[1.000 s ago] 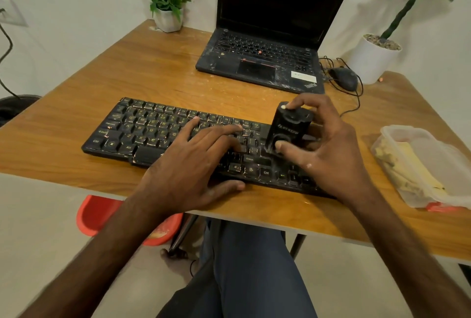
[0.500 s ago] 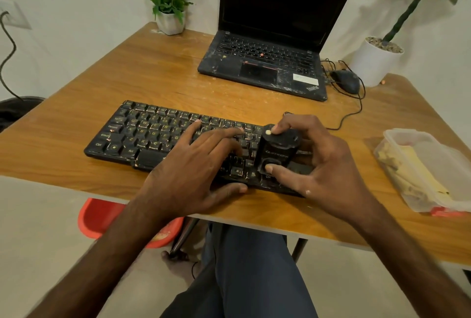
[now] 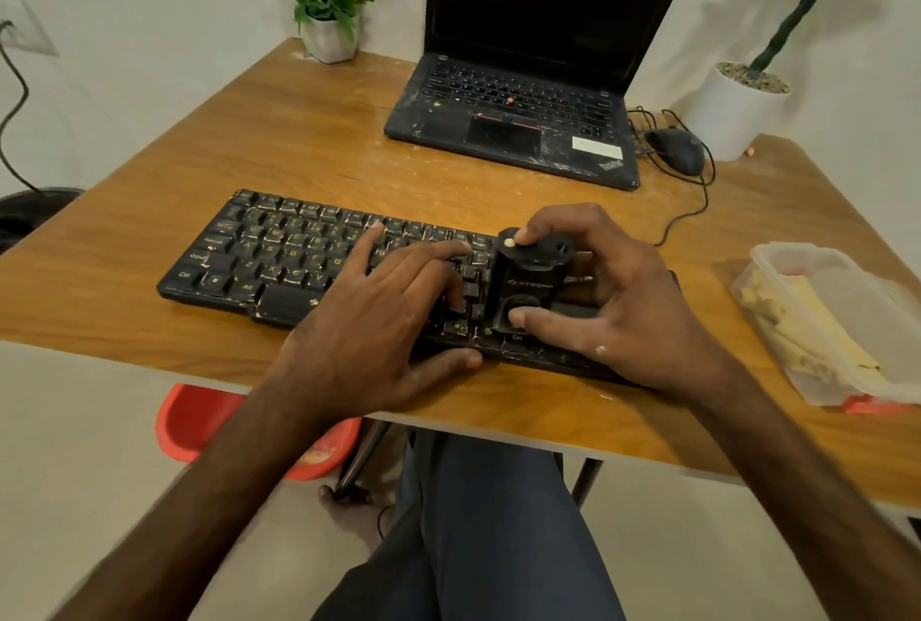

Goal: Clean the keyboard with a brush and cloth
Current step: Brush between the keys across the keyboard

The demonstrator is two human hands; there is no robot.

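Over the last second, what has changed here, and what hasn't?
The right hand drew the black brush slightly toward the person and leftward over the right-side keys of the keyboard, its grip unchanged. The left hand stayed flat on the keys; the keyboard, laptop and mouse have not moved.

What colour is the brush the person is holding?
Black, with faint grey lettering on its side. The head view shows the brush in the right hand.
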